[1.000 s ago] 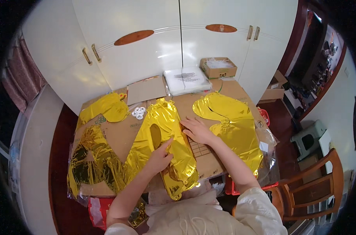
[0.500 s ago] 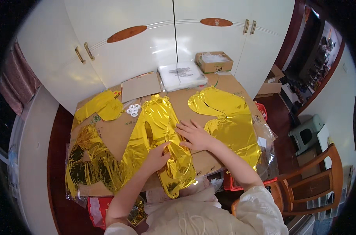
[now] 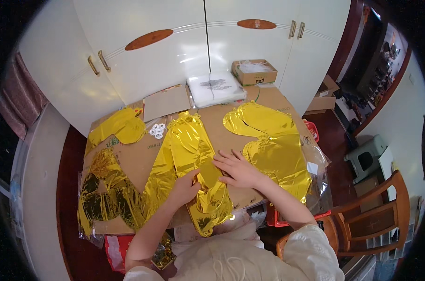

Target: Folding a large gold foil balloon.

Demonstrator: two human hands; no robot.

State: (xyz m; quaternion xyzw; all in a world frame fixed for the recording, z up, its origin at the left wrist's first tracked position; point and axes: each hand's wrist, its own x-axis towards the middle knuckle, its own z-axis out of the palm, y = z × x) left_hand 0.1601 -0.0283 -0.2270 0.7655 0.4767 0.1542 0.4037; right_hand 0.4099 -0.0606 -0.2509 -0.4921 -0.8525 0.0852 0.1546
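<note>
In the middle of the table lies a flat, uninflated gold foil balloon point(image 3: 186, 140), folded lengthwise, its lower end at the near table edge. My left hand point(image 3: 186, 188) is closed at the left part of the fold, thumb and forefinger pinching the foil; its other fingers curl under and are partly hidden. My right hand point(image 3: 240, 171) lies with fingers spread, fingertips on the foil's right edge and the palm side over the cardboard. To the right is a large curved gold foil balloon point(image 3: 278, 150). A crinkled gold foil balloon point(image 3: 107, 196) lies at the left.
Cardboard point(image 3: 137, 159) covers the table. Another gold foil balloon point(image 3: 123, 125) lies at the far left beside white rolls point(image 3: 157, 131). Behind are a flat cardboard piece point(image 3: 166, 104), a stack of clear plastic bags point(image 3: 217, 89) and a small carton point(image 3: 255, 74). A wooden chair point(image 3: 376, 218) stands right.
The middle balloon's foil is now folded narrower and lies flatter, its open gap closed up. My right hand has shifted slightly right and nearer; my left hand has moved little.
</note>
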